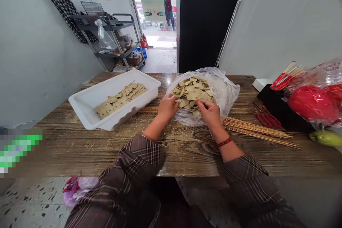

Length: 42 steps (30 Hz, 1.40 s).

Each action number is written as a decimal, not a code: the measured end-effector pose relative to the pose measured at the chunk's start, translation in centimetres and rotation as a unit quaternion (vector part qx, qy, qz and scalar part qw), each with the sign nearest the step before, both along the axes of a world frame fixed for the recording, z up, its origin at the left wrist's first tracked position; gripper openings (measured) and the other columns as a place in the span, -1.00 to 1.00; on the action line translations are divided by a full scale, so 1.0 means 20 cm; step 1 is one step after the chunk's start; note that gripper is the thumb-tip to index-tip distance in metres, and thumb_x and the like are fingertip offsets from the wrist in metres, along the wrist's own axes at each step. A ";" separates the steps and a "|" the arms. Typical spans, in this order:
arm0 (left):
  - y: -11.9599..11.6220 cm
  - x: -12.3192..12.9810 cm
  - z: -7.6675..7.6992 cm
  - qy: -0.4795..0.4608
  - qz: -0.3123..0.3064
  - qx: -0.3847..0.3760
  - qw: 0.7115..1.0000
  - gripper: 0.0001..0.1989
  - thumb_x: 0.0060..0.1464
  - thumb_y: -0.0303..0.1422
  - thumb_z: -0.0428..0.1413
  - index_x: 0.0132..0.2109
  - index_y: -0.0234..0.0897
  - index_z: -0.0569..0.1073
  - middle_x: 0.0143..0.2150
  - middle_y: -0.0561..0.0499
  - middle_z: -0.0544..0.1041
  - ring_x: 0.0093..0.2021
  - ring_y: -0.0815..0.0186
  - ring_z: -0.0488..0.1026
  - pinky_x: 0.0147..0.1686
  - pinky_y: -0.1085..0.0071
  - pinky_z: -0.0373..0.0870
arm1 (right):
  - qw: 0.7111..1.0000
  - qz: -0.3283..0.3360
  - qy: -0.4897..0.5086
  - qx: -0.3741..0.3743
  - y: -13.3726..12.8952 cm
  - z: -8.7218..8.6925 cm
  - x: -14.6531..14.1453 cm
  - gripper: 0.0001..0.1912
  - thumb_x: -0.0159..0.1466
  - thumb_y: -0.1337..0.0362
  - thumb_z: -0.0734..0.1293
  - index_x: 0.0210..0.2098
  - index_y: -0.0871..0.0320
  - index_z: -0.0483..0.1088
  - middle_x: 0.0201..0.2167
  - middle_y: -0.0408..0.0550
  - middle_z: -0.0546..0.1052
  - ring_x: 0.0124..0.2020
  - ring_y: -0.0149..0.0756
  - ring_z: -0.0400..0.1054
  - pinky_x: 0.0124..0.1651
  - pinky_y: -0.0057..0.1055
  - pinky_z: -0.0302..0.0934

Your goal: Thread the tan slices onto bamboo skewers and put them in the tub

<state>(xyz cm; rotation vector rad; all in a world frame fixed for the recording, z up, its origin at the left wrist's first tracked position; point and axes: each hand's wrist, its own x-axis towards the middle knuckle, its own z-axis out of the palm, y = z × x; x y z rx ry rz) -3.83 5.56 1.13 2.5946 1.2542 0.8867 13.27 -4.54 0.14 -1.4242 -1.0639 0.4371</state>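
Many thin, flat, beige-brown food slices (196,94) fill an open clear plastic bag (227,91) on the table. My left hand (167,107) is at the bag's left edge, its fingers closed on a slice against the pile. My right hand (210,112) is over the front right of the slices, thumb and forefinger pinched together on what looks like a thin bamboo skewer, mostly hidden by the hand. Loose bamboo skewers (259,131) lie to the right of the bag. A white plastic tray (80,108) on the left contains skewered slices (121,99) laid in a row.
Red-handled scissors (268,118) lie beside a black box (272,98), which has red-wrapped sticks (287,76) and a red plastic-wrapped bundle (314,103). A yellow-green object (326,138) sits at the right edge. Behind the wooden table (107,149) stand a grey cart (113,26) and a doorway.
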 end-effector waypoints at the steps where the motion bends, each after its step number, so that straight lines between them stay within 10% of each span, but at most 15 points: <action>1: 0.01 0.01 0.01 0.053 -0.004 0.023 0.998 -0.76 0.10 -0.39 0.06 -0.14 -0.33 0.55 -0.14 -0.19 0.51 -0.10 0.12 0.42 -0.05 0.23 0.33 | 1.000 0.005 -0.001 0.000 0.00 0.00 0.00 -0.60 0.17 0.02 0.31 -0.28 0.21 0.60 -0.59 -0.14 0.44 -0.58 -0.40 0.17 -0.51 -0.44 0.06; 8: 0.07 0.05 0.05 0.172 -0.017 0.039 0.984 -0.77 0.07 -0.38 0.05 -0.21 -0.34 0.58 -0.15 -0.26 0.50 -0.09 0.05 0.41 -0.04 0.19 0.31 | 1.000 0.013 -0.004 0.012 0.01 0.01 -0.01 -0.61 0.18 0.02 0.31 -0.28 0.19 0.60 -0.57 -0.13 0.49 -0.56 -0.38 0.23 -0.49 -0.45 0.10; 16: 0.15 0.03 0.08 -0.074 0.002 -0.091 0.993 -0.86 -0.04 -0.41 0.10 -0.49 -0.27 0.53 -0.46 -0.04 0.49 -0.36 0.26 0.37 -0.29 0.39 0.28 | 1.000 0.015 -0.004 0.023 0.01 0.02 -0.02 -0.61 0.19 0.01 0.29 -0.30 0.18 0.60 -0.59 -0.14 0.50 -0.56 -0.38 0.25 -0.50 -0.47 0.10; 22: 0.09 -0.01 0.13 -0.414 -0.022 -0.346 0.842 -0.86 -0.08 -0.33 0.16 -0.45 -0.34 0.44 -0.55 0.08 0.41 -0.56 0.46 0.27 -0.57 0.53 0.17 | 1.000 0.019 -0.006 0.015 -0.01 0.04 -0.04 -0.60 0.20 0.01 0.29 -0.31 0.19 0.60 -0.63 -0.15 0.44 -0.61 -0.40 0.19 -0.54 -0.46 0.07; 29: -0.02 -0.08 0.11 -0.548 -0.026 -0.509 0.663 -0.87 -0.03 -0.41 0.19 -0.32 -0.34 0.40 -0.45 0.02 0.52 -0.53 0.43 0.44 -0.53 0.51 0.40 | 0.994 0.108 -0.006 0.009 -0.05 0.05 -0.07 -0.64 0.20 0.04 0.31 -0.30 0.19 0.59 -0.63 -0.15 0.43 -0.63 -0.44 0.18 -0.56 -0.48 0.07; 42: -0.04 -0.15 0.09 -0.631 -0.019 -0.429 0.647 -0.75 -0.15 -0.51 0.28 -0.34 -0.33 0.34 -0.41 0.11 0.42 -0.41 0.45 0.46 -0.37 0.47 0.53 | 0.973 0.188 -0.124 -0.050 -0.13 0.04 -0.15 -0.71 0.24 0.14 0.28 -0.28 0.16 0.60 -0.46 -0.05 0.58 -0.42 -0.28 0.41 -0.40 -0.42 0.24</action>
